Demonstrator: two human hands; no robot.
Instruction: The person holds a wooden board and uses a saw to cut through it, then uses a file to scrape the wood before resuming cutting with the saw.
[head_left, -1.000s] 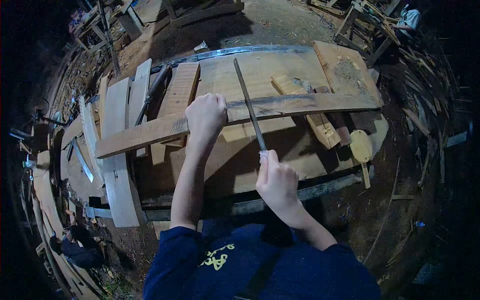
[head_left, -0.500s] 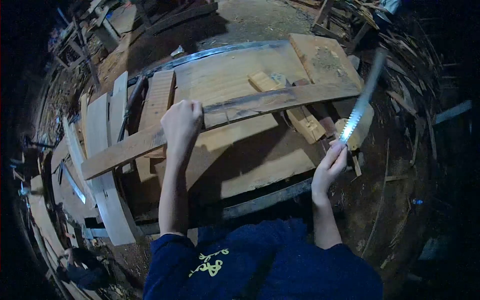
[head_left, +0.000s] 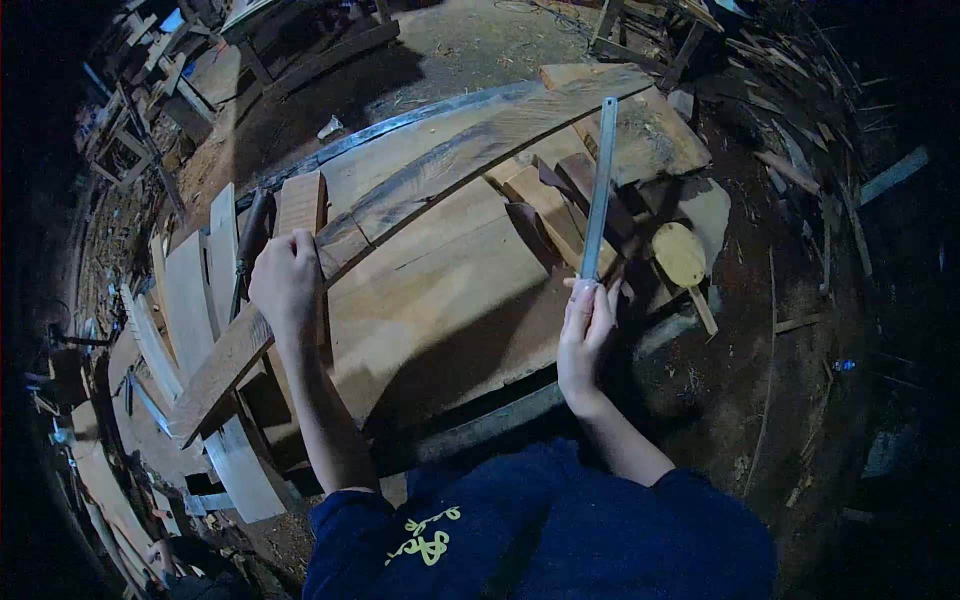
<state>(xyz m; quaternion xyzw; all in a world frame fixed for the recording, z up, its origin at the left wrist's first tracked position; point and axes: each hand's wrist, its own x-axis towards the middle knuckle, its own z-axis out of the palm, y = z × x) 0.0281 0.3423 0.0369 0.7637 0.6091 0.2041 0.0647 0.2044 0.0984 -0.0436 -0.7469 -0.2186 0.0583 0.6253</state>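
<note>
My left hand (head_left: 287, 280) is closed around a long wooden plank (head_left: 430, 185) near its left part. The plank lies slantwise over the boards, its far end up at the right, with a thin dark line across it just beyond my fist. In my right hand (head_left: 588, 340) is a metal ruler (head_left: 601, 190), gripped at its lower end and pointing away from me. Beneath the ruler are wooden blocks (head_left: 545, 205). A short board (head_left: 300, 203) and a dark-handled tool (head_left: 255, 232) lie beside my left hand.
Wide boards (head_left: 420, 300) form the work surface. A round wooden paddle (head_left: 680, 255) is at its right edge. Scrap wood (head_left: 790, 150) is heaped at the right, and a wooden bench (head_left: 330, 55) stands beyond. Another person's hand (head_left: 160, 553) shows at lower left.
The plank has swung: its right end moved away from me, its left end nearer. My right hand and the ruler moved left, over the blocks. The left hand keeps its hold.
</note>
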